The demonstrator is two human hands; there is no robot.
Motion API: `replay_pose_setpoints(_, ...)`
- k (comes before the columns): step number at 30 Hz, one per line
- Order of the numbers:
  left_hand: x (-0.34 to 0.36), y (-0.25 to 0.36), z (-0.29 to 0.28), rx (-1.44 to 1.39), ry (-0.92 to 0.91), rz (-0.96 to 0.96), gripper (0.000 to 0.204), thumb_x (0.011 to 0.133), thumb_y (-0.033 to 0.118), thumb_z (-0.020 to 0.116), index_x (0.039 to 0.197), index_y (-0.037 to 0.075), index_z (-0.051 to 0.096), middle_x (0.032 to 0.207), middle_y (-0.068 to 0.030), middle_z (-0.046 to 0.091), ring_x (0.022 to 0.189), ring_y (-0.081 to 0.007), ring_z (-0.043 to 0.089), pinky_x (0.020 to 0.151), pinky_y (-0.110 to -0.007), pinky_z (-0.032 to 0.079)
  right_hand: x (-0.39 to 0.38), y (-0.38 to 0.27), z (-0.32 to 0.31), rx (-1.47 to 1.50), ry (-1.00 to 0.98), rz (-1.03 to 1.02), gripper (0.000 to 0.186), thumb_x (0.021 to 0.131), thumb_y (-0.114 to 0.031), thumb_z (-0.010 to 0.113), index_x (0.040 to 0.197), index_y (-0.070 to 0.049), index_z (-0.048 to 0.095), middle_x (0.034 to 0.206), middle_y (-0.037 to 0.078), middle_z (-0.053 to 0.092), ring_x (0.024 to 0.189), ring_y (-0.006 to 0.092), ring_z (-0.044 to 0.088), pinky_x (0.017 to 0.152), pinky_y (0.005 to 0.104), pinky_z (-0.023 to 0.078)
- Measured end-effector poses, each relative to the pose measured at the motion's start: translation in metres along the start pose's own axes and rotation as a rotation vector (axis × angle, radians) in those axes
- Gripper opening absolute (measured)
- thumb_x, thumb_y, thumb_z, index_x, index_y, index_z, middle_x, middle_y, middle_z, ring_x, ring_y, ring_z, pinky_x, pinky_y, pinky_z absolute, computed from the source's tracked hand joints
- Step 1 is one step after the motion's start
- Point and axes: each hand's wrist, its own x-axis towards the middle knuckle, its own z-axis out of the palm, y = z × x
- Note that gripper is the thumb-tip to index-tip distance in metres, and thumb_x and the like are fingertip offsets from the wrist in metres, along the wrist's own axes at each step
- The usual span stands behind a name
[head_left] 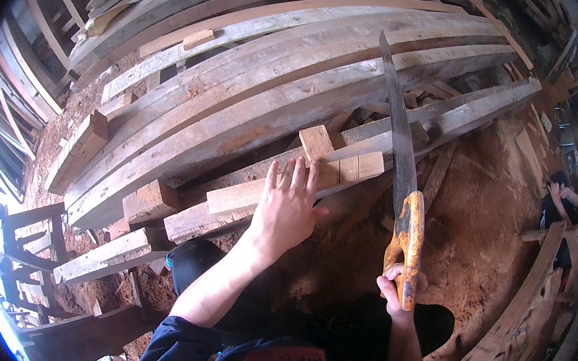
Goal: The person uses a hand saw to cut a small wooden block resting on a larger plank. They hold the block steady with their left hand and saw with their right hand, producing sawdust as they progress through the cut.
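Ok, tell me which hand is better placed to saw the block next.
Right, most likely. The right hand grips the saw, whose blade shows just right of the block. The left hand holds no tool and lies spread on the block, so it seems better suited to steadying.

Handsaw (404, 168) in right hand (398, 291)

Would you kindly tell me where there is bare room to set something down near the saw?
The widest bare patch is the brown floor between the saw and the planks at lower right. A narrower gap shows between the left hand and the saw. Beyond that hand, it is crowded with long beams lying side by side.
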Motion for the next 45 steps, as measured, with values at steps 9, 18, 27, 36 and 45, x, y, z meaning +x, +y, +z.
replay_pose_setpoints(9, -0.001, -0.001, 0.002, -0.019, 0.029, 0.007, 0.08, 0.091, 0.046, 0.059, 0.145, -0.005, 0.03, 0.142, -0.0286, 0.042, 0.138, -0.0365, 0.037, 0.115, -0.052, 0.025, 0.0, 0.001, 0.001, -0.017, 0.006, -0.014, 0.022, 0.07, 0.006, 0.072, 0.081, -0.006, 0.057, 0.072, 0.002, 0.06, 0.061, 0.0087, 0.057, 0.059, 0.0235, 0.045)
replay_pose_setpoints(18, 0.0, -0.001, 0.004, -0.019, 0.03, 0.013, 0.082, 0.089, 0.046, 0.06, 0.145, -0.004, 0.03, 0.143, -0.0287, 0.042, 0.138, -0.0369, 0.037, 0.115, -0.053, 0.025, -0.005, 0.003, -0.003, 0.013, -0.006, 0.091, 0.022, 0.071, 0.005, 0.073, 0.081, -0.006, 0.057, 0.073, 0.002, 0.06, 0.062, 0.0092, 0.057, 0.059, 0.0244, 0.046)
replay_pose_setpoints(27, -0.002, -0.001, 0.003, -0.028, 0.018, 0.006, 0.081, 0.088, 0.046, 0.061, 0.145, -0.004, 0.031, 0.143, -0.0283, 0.041, 0.138, -0.0367, 0.037, 0.115, -0.052, 0.025, -0.006, 0.01, -0.002, -0.092, -0.038, -0.031, 0.021, 0.073, 0.005, 0.073, 0.084, -0.006, 0.058, 0.076, 0.003, 0.061, 0.066, 0.009, 0.059, 0.06, 0.0242, 0.048)
replay_pose_setpoints(36, 0.0, 0.002, -0.003, -0.017, 0.015, -0.001, 0.081, 0.088, 0.045, 0.062, 0.145, -0.004, 0.032, 0.144, -0.0269, 0.042, 0.138, -0.0359, 0.037, 0.115, -0.052, 0.026, -0.003, 0.006, 0.001, -0.028, -0.027, -0.056, 0.021, 0.074, 0.006, 0.072, 0.087, -0.006, 0.06, 0.077, 0.002, 0.061, 0.065, 0.0077, 0.058, 0.059, 0.0241, 0.047)
replay_pose_setpoints(45, 0.002, 0.005, -0.003, -0.017, 0.005, 0.003, 0.08, 0.088, 0.044, 0.063, 0.144, -0.004, 0.033, 0.143, -0.0268, 0.042, 0.138, -0.0359, 0.036, 0.115, -0.052, 0.026, -0.002, 0.007, -0.001, -0.035, -0.019, -0.059, 0.021, 0.074, 0.006, 0.073, 0.084, -0.006, 0.059, 0.073, 0.002, 0.06, 0.06, 0.0078, 0.058, 0.055, 0.0244, 0.045)
